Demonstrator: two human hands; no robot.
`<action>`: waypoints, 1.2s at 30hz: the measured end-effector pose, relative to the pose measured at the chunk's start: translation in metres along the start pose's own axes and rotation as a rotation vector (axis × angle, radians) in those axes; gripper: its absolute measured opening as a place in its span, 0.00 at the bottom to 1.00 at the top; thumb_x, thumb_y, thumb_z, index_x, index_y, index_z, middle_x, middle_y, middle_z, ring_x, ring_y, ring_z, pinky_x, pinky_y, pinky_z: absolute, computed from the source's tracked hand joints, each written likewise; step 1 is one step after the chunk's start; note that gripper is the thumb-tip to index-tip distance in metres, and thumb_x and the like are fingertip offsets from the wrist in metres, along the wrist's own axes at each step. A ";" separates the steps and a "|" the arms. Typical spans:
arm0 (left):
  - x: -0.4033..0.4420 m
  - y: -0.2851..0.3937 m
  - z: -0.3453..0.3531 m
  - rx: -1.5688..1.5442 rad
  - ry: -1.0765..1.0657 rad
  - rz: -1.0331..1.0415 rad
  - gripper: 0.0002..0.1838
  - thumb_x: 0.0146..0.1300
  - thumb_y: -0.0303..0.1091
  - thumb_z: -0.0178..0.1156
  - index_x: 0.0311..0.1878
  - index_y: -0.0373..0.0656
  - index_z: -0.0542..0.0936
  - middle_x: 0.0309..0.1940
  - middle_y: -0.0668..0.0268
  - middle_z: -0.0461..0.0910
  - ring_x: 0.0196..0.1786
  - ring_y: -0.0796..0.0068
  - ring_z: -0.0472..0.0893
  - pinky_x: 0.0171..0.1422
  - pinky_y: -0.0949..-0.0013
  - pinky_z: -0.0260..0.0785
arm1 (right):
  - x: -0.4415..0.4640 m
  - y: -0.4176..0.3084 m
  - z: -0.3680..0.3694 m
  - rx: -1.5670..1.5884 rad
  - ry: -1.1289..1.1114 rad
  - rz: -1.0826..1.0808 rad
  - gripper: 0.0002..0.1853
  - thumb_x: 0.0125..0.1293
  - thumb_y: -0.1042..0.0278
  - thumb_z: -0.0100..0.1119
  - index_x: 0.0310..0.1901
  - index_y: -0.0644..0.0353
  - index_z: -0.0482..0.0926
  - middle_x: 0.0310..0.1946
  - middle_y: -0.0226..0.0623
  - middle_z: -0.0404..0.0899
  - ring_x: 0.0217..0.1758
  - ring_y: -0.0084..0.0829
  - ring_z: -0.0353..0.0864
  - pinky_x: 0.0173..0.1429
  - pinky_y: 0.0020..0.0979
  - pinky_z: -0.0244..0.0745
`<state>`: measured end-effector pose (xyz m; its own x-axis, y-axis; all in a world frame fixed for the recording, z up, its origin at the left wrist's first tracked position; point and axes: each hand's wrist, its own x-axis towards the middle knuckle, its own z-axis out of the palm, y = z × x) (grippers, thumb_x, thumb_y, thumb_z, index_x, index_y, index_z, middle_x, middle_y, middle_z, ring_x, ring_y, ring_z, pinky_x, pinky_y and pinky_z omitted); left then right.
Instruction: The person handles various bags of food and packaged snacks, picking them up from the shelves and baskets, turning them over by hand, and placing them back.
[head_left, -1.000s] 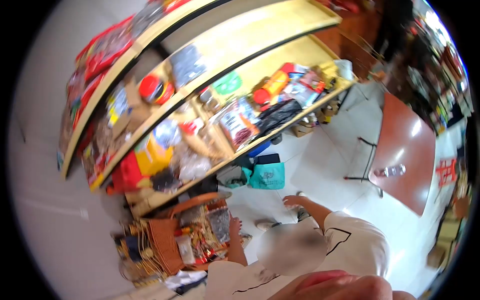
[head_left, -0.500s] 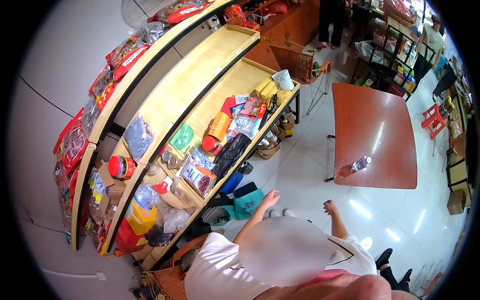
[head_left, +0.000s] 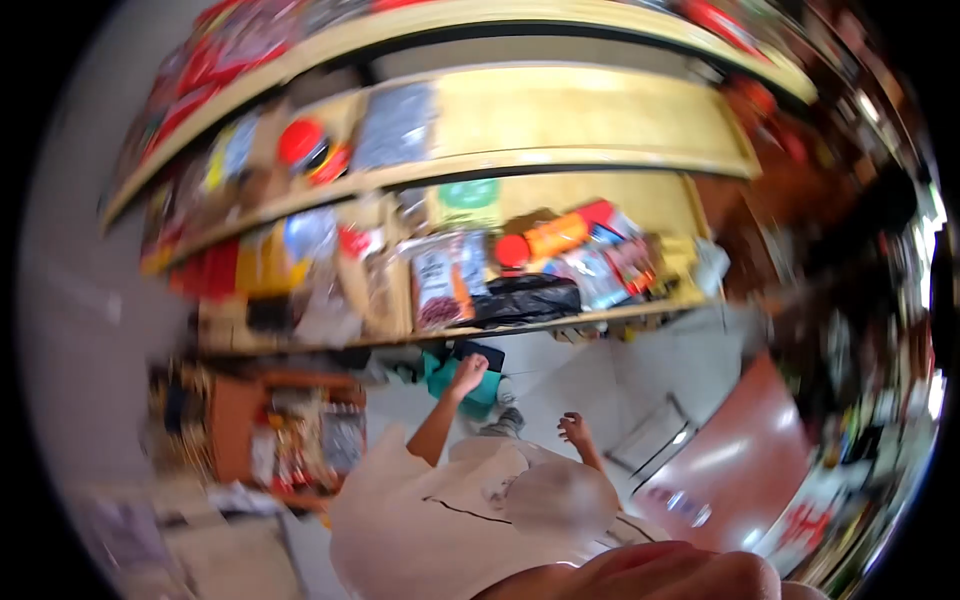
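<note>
Your view has turned in the last half second: the orange-brown woven basket (head_left: 232, 425) of packets now shows far more fully at lower left. Near the centre, your left hand (head_left: 470, 373) is curled, though whether around anything cannot be told. The teal bag (head_left: 484, 396) lies on the floor behind it, contact unclear. Right of centre, your right hand (head_left: 575, 430) is released, fingers parted; the glossy red-brown table (head_left: 735, 445) has shifted to lower right.

Teal bag (head_left: 482, 394) on the pale floor (head_left: 560, 375), partly behind the left hand (head_left: 469, 373)
</note>
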<state>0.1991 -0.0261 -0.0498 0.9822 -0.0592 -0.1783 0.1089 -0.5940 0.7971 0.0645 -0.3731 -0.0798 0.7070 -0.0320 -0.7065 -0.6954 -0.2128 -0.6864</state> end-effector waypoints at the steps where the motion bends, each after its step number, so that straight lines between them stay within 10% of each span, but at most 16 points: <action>1: 0.009 -0.020 -0.009 -0.063 0.055 -0.045 0.14 0.68 0.40 0.55 0.42 0.37 0.78 0.36 0.54 0.82 0.42 0.55 0.81 0.48 0.61 0.72 | 0.009 -0.023 0.000 -0.001 -0.033 -0.050 0.23 0.65 0.61 0.58 0.58 0.62 0.71 0.36 0.42 0.83 0.27 0.31 0.82 0.25 0.30 0.76; 8: 0.037 0.021 -0.116 -0.315 0.502 -0.153 0.20 0.70 0.44 0.55 0.51 0.35 0.76 0.43 0.58 0.79 0.50 0.63 0.79 0.54 0.63 0.70 | 0.104 -0.241 0.008 0.173 -0.707 -0.576 0.41 0.61 0.42 0.62 0.67 0.61 0.59 0.51 0.44 0.78 0.41 0.31 0.81 0.38 0.25 0.76; 9: 0.046 0.022 -0.125 -0.361 0.542 -0.076 0.19 0.70 0.43 0.56 0.52 0.35 0.76 0.44 0.58 0.79 0.50 0.64 0.79 0.54 0.64 0.70 | 0.079 -0.307 0.021 0.144 -0.648 -0.609 0.22 0.68 0.70 0.49 0.62 0.66 0.66 0.42 0.42 0.81 0.39 0.27 0.79 0.40 0.26 0.75; 16: 0.119 0.127 -0.231 -0.571 0.819 0.207 0.21 0.69 0.35 0.56 0.62 0.37 0.70 0.55 0.56 0.73 0.60 0.66 0.74 0.62 0.65 0.67 | 0.064 -0.624 0.119 0.040 -0.478 -0.991 0.14 0.68 0.73 0.48 0.51 0.67 0.77 0.39 0.31 0.79 0.43 0.25 0.77 0.52 0.27 0.73; 18: 0.141 0.166 -0.275 -0.208 0.884 0.109 0.22 0.69 0.36 0.57 0.62 0.37 0.70 0.57 0.53 0.72 0.61 0.58 0.73 0.64 0.60 0.66 | 0.116 -0.684 0.144 -0.099 -0.369 -1.200 0.15 0.67 0.76 0.49 0.52 0.69 0.77 0.40 0.33 0.81 0.43 0.25 0.78 0.52 0.26 0.73; 21: 0.221 0.132 -0.299 0.145 1.018 0.178 0.19 0.64 0.37 0.58 0.54 0.37 0.73 0.54 0.53 0.73 0.56 0.57 0.74 0.62 0.61 0.67 | 0.241 -0.751 0.179 -0.045 -0.550 -0.935 0.22 0.69 0.66 0.55 0.62 0.66 0.72 0.50 0.39 0.81 0.47 0.31 0.81 0.50 0.29 0.78; 23: 0.287 0.081 -0.301 0.392 1.018 0.276 0.05 0.61 0.29 0.57 0.39 0.39 0.79 0.47 0.59 0.77 0.50 0.59 0.75 0.59 0.60 0.68 | 0.321 -0.790 0.204 -0.515 -0.591 -1.389 0.22 0.67 0.69 0.57 0.62 0.60 0.72 0.53 0.38 0.80 0.49 0.34 0.81 0.51 0.31 0.80; 26: 0.305 0.129 -0.296 0.260 1.176 0.170 0.13 0.59 0.30 0.61 0.45 0.37 0.75 0.49 0.60 0.77 0.51 0.63 0.74 0.58 0.61 0.69 | 0.279 -0.819 0.209 0.171 -0.823 -0.287 0.27 0.67 0.78 0.53 0.68 0.61 0.63 0.64 0.47 0.69 0.63 0.38 0.71 0.67 0.35 0.69; 27: 0.321 0.145 -0.293 0.158 1.204 0.192 0.16 0.59 0.30 0.63 0.48 0.37 0.73 0.49 0.61 0.77 0.51 0.64 0.73 0.58 0.61 0.69 | 0.293 -0.800 0.171 -0.265 -0.994 -1.190 0.29 0.66 0.79 0.55 0.69 0.65 0.61 0.63 0.52 0.68 0.64 0.41 0.70 0.69 0.36 0.67; 29: 0.332 0.163 -0.298 -0.105 1.242 0.277 0.22 0.57 0.31 0.65 0.52 0.36 0.70 0.51 0.62 0.76 0.52 0.67 0.72 0.57 0.61 0.70 | 0.246 -0.828 0.175 -0.802 -0.585 -2.142 0.28 0.66 0.75 0.59 0.66 0.71 0.64 0.64 0.53 0.67 0.64 0.45 0.71 0.68 0.37 0.67; 31: 0.355 0.166 -0.302 -0.410 1.227 0.423 0.28 0.56 0.32 0.68 0.57 0.35 0.68 0.52 0.62 0.76 0.52 0.70 0.71 0.57 0.61 0.70 | 0.244 -0.844 0.201 -0.563 -0.798 -2.498 0.30 0.74 0.69 0.48 0.72 0.69 0.51 0.70 0.54 0.57 0.71 0.49 0.63 0.75 0.44 0.59; 32: 0.362 0.161 -0.302 -0.549 1.216 0.497 0.31 0.55 0.33 0.69 0.59 0.34 0.66 0.52 0.63 0.76 0.53 0.71 0.71 0.56 0.61 0.70 | 0.262 -0.850 0.223 -0.370 -1.101 -2.444 0.30 0.74 0.66 0.47 0.71 0.70 0.52 0.71 0.53 0.57 0.73 0.50 0.60 0.77 0.46 0.54; 36: 0.335 0.179 -0.309 -0.873 1.000 0.380 0.34 0.59 0.44 0.65 0.65 0.43 0.63 0.52 0.64 0.75 0.49 0.71 0.72 0.49 0.59 0.74 | 0.263 -0.827 0.275 -0.606 -0.822 -1.792 0.29 0.73 0.66 0.47 0.70 0.69 0.53 0.70 0.53 0.58 0.72 0.50 0.60 0.77 0.46 0.54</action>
<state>0.5951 0.0960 0.2117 0.6235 0.7135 0.3197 -0.4930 0.0414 0.8691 0.7902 0.0625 0.2546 0.0750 0.8473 0.5258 0.7970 0.2660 -0.5422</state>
